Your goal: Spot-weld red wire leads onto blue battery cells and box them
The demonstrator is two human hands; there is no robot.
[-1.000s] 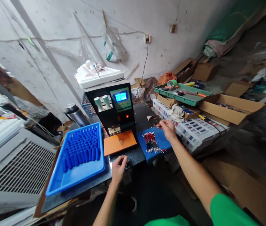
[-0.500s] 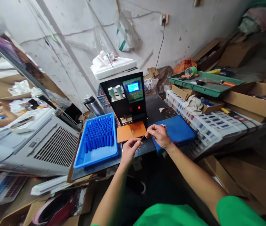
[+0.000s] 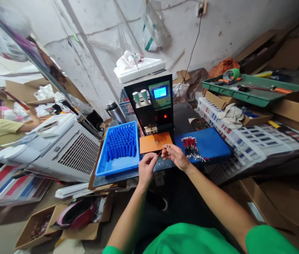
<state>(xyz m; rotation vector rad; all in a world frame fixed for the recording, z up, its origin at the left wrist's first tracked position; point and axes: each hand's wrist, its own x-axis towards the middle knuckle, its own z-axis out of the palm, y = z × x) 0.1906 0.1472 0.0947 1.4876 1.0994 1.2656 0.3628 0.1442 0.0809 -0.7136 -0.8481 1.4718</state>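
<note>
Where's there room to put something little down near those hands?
There's bare room on the blue pad, right of the red-and-black wires, and a strip in the blue tray between the blue tubes and its near wall. It's crowded among those tubes and between the left hand and right hand.

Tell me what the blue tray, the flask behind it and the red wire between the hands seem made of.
Blue tray: probably moulded plastic, glossy, from its smooth, shiny surface. Flask: likely metal with a satin or polished finish, going by its silvery highlights. Red wire: perhaps plastic-coated, judging by its colour, though too small to tell its finish.
</note>
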